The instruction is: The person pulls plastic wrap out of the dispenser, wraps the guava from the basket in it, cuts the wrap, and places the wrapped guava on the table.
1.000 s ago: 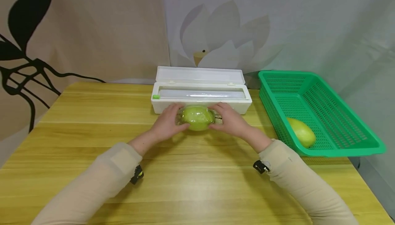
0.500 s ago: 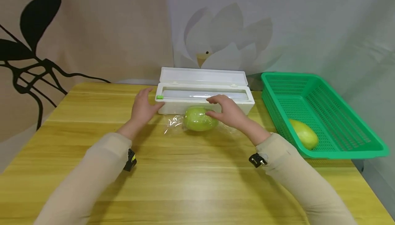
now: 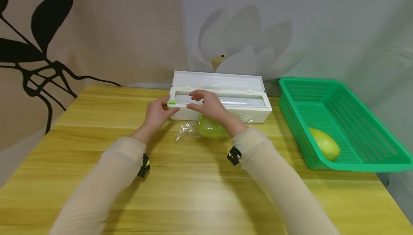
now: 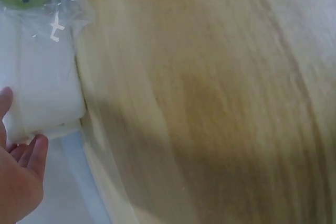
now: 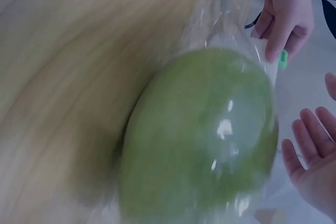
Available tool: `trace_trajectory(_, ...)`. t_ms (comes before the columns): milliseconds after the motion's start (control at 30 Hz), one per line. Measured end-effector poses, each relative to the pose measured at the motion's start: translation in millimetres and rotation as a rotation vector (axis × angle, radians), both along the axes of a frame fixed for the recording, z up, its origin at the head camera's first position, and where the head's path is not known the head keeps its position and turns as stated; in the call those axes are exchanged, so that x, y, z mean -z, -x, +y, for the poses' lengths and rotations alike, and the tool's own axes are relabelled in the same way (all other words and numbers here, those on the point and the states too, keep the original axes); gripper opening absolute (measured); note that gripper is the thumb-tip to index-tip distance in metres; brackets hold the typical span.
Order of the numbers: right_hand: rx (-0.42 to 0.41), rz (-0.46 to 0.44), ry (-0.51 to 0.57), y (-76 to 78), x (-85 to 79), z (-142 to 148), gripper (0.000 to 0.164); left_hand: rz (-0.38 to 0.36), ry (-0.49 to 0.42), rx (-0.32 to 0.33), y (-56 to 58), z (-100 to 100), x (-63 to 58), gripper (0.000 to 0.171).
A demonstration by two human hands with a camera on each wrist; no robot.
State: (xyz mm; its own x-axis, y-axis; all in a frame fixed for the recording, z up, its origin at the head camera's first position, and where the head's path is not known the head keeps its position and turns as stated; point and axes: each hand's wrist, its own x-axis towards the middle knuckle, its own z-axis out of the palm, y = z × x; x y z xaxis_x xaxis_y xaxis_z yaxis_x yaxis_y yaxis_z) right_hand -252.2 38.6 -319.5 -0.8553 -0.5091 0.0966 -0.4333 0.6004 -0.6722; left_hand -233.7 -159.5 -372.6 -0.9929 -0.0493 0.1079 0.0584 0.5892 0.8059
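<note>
A green mango-like fruit (image 3: 210,128) in clear cling film lies on the table, against the front of a white cling film box (image 3: 255,116). My left hand (image 3: 156,113) holds the box's left end, thumb at the front and fingers round the corner, close to the green slider (image 3: 172,102). Loosely bent above the box's film roll, my right hand (image 3: 211,106) holds nothing. Its forearm covers part of the fruit. The right wrist view shows the wrapped fruit (image 5: 199,135) up close, with the right hand (image 5: 315,166) beside it.
A green plastic basket (image 3: 298,134) stands at the right with one yellow-green fruit (image 3: 326,144) inside. The box's white lid (image 3: 219,80) is raised near the back curtain (image 3: 135,30). Loose film ends (image 3: 188,130) stick out beside the wrapped fruit.
Both hands have let go of the wrapped fruit. The left hand has moved to the box's left end and taken hold there. The right hand has moved left over the box.
</note>
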Motion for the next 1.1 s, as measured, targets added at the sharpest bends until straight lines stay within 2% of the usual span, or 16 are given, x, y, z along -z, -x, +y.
trace_trajectory(133,0.002,-0.019,0.01,4.0,3.8,-18.4,0.045,0.011,-0.014,-0.02,-1.4,1.0,0.5,0.063)
trace_trajectory(300,0.024,-0.033,0.013,9.5,10.6,-32.8,0.045,0.013,-0.032,-0.008,-1.8,-0.1,2.0,0.061)
trace_trajectory(700,0.08,-0.021,0.029,19.8,22.2,-46.1,0.044,0.017,-0.054,0.003,1.5,-3.6,5.3,0.062)
trace_trajectory(900,0.083,0.044,0.008,20.0,26.9,-51.8,0.042,0.042,-0.07,-0.004,1.7,-3.9,8.4,0.057)
trace_trajectory(1100,0.064,0.147,-0.067,19.8,30.8,-57.8,0.031,0.066,-0.07,-0.004,1.6,-5.4,10.2,0.054)
